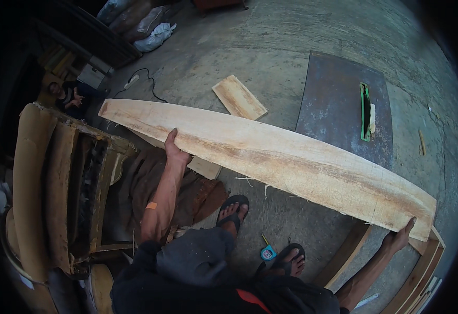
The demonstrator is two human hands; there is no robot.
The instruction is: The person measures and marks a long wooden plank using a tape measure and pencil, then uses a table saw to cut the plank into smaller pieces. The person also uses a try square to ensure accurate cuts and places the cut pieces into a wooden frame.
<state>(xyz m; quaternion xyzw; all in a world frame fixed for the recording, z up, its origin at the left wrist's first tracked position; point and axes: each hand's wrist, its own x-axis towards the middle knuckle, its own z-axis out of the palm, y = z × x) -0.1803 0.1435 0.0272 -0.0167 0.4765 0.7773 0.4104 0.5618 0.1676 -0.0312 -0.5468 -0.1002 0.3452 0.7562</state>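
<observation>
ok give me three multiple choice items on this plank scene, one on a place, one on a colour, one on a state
1. Where does the small tape measure lie?
A. on the grey metal sheet
B. on the concrete floor between the sandalled feet
C. on the plank

2. What colour is the strip on the grey metal sheet?
A. green
B. red
C. yellow

3. How is the long pale wooden plank held?
A. flat on the floor, untouched
B. by one hand only
C. by both hands at its near edge

Answers: 1 B, it sits on the floor between the two feet. 2 A, the strip is green. 3 C, the left hand and right hand each grip the edge.
</observation>
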